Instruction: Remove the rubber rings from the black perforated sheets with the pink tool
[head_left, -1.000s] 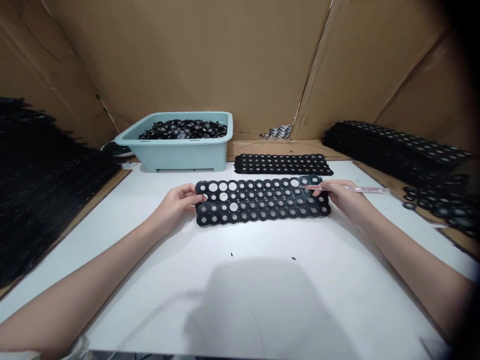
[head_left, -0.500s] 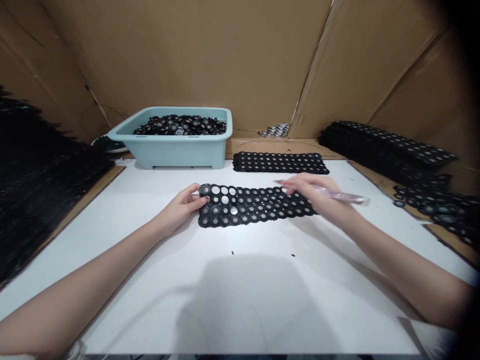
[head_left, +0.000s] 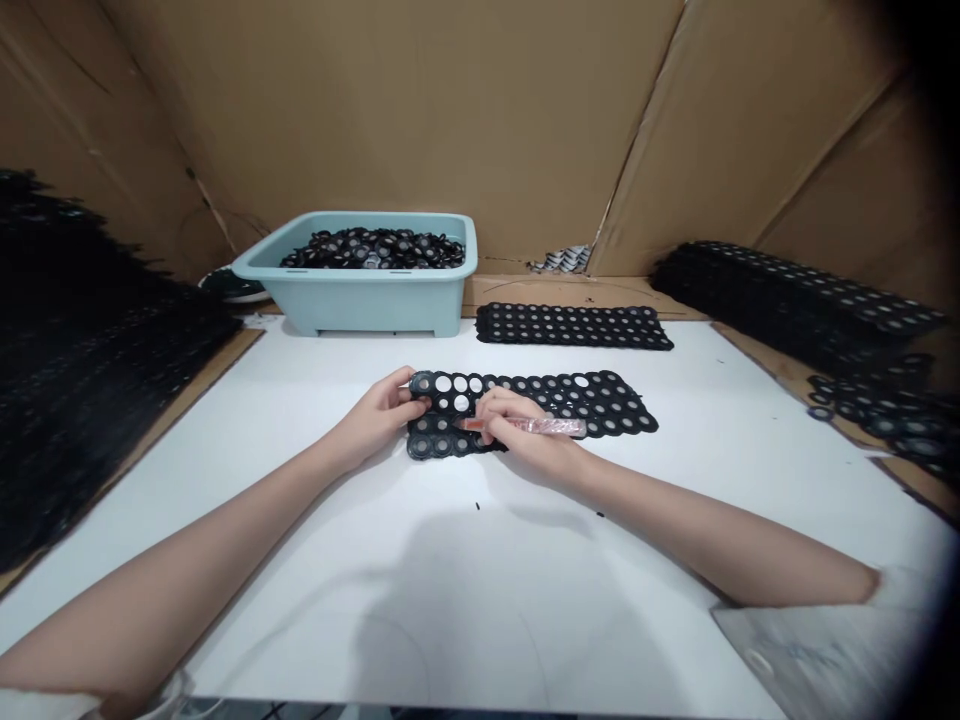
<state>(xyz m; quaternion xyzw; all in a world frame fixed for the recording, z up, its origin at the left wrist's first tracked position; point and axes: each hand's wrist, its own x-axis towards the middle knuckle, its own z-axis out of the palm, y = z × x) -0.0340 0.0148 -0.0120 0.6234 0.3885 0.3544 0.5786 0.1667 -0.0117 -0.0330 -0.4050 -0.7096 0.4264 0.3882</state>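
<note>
A black sheet of joined round rings (head_left: 615,405) with pale centres lies across the white table in front of me. My left hand (head_left: 386,415) pinches its left end, thumb on top. In my right hand (head_left: 525,430) is a slim pen-like tool (head_left: 559,426) with a reddish front part and a clear, wrapped-looking handle. Its tip points left, over the left part of the sheet; whether it touches a ring I cannot tell. A few discs near the left end look brighter white than the others. My right hand covers part of the sheet's middle.
Behind stands a light blue tub (head_left: 360,300) heaped with loose black rings (head_left: 375,248). A second ring sheet (head_left: 574,326) lies beyond mine. Stacked sheets (head_left: 787,290) and loose rings (head_left: 885,410) are at the right, a dark pile (head_left: 90,380) at the left. Cardboard walls (head_left: 420,100) surround the table.
My right hand has moved left with the pen-like tool, from the sheet's right part to its left part. My left hand still holds the left end. The view has shifted slightly.
</note>
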